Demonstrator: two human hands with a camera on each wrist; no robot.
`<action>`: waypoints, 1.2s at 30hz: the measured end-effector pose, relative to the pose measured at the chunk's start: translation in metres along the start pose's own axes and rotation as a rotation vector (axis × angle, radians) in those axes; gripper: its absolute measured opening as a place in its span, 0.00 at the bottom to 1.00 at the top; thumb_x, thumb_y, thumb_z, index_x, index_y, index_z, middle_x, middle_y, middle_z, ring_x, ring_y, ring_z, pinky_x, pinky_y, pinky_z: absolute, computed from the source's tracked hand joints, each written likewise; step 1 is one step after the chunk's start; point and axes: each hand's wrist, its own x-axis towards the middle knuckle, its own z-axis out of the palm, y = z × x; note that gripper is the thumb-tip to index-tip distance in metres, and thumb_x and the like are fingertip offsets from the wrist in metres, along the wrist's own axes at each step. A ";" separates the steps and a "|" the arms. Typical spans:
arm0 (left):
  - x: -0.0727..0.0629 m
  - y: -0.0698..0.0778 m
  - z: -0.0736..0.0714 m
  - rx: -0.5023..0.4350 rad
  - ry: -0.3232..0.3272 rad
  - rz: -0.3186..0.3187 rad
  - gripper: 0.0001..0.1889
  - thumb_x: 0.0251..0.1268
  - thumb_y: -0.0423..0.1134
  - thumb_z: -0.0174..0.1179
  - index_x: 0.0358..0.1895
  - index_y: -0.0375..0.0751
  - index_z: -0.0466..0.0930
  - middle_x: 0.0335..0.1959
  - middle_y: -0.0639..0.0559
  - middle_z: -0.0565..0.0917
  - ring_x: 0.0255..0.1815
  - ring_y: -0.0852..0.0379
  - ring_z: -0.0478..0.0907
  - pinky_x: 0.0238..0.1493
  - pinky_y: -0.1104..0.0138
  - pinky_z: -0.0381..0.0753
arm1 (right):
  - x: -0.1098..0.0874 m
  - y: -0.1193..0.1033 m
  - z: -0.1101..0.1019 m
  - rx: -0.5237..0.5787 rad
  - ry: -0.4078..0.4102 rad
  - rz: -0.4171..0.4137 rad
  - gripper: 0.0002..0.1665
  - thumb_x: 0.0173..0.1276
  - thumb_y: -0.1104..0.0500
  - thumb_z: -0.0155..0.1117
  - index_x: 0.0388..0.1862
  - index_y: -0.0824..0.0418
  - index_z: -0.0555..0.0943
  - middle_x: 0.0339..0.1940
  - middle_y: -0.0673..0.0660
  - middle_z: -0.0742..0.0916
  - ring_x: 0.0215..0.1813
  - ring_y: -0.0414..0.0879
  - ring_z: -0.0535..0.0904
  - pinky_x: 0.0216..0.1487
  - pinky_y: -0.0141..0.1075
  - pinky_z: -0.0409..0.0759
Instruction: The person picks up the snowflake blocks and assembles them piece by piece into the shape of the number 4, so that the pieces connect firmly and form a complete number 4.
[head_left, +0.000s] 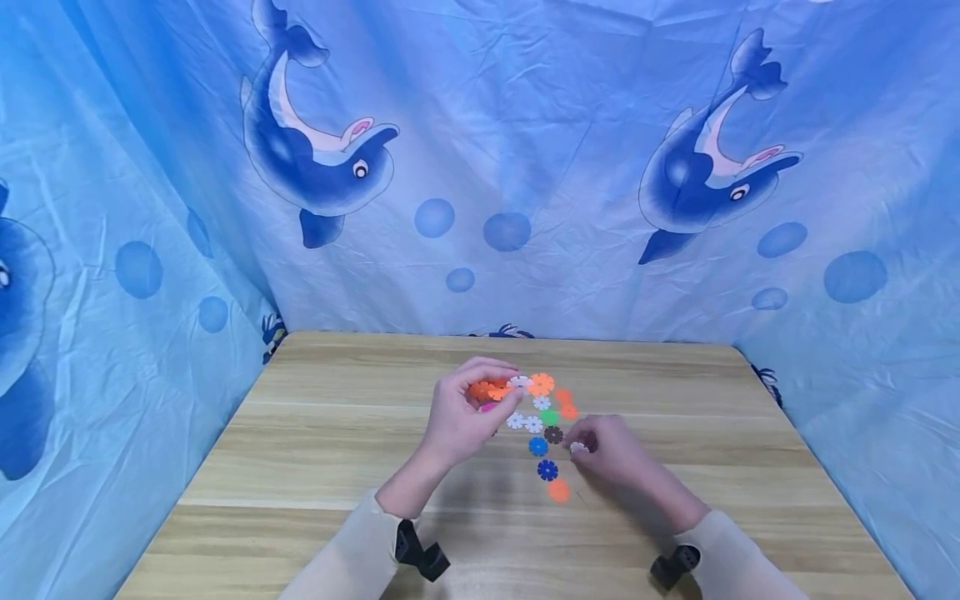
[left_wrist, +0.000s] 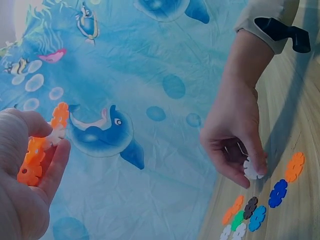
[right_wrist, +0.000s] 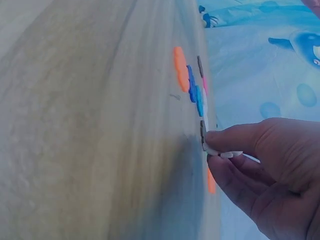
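Observation:
My left hand grips a short row of joined plastic snowflake discs, with thumb and fingers on a white disc. An orange disc sticks out past the fingertips, and more orange discs lie against the palm. Held just over the table, a white snowflake disc is pinched between the thumb and fingers of my right hand. Right beside those fingertips lies a dark brown disc. The left palm hides part of the row it holds.
Loose discs lie on the wooden table between the hands: a green disc, a light blue disc, a dark blue disc, an orange disc and several white ones. A blue dolphin-print curtain stands around the table.

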 end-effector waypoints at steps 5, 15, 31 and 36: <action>0.000 -0.002 0.001 -0.011 0.006 0.018 0.08 0.66 0.33 0.73 0.47 0.41 0.91 0.48 0.44 0.91 0.37 0.61 0.85 0.27 0.69 0.87 | -0.001 -0.002 -0.008 0.030 0.048 0.030 0.08 0.69 0.64 0.73 0.44 0.54 0.92 0.36 0.46 0.90 0.38 0.38 0.84 0.41 0.29 0.86; 0.000 -0.003 0.001 -0.009 0.027 0.014 0.07 0.67 0.32 0.72 0.46 0.42 0.91 0.47 0.46 0.90 0.43 0.59 0.85 0.34 0.67 0.90 | 0.003 -0.011 -0.019 0.027 0.158 -0.042 0.10 0.68 0.66 0.74 0.48 0.62 0.91 0.42 0.55 0.93 0.42 0.44 0.90 0.42 0.31 0.91; 0.001 -0.007 0.000 -0.030 0.033 0.002 0.07 0.68 0.31 0.71 0.46 0.42 0.91 0.46 0.47 0.89 0.42 0.58 0.85 0.29 0.66 0.89 | 0.000 -0.038 -0.034 -0.026 0.462 -0.252 0.09 0.67 0.65 0.77 0.45 0.56 0.91 0.39 0.52 0.94 0.38 0.45 0.92 0.41 0.38 0.93; 0.001 -0.009 0.001 -0.040 0.035 0.011 0.07 0.67 0.31 0.71 0.47 0.41 0.90 0.47 0.46 0.90 0.42 0.59 0.85 0.35 0.66 0.92 | -0.003 -0.046 -0.038 -0.031 0.534 -0.342 0.11 0.64 0.68 0.78 0.45 0.58 0.92 0.40 0.54 0.95 0.38 0.46 0.93 0.40 0.37 0.93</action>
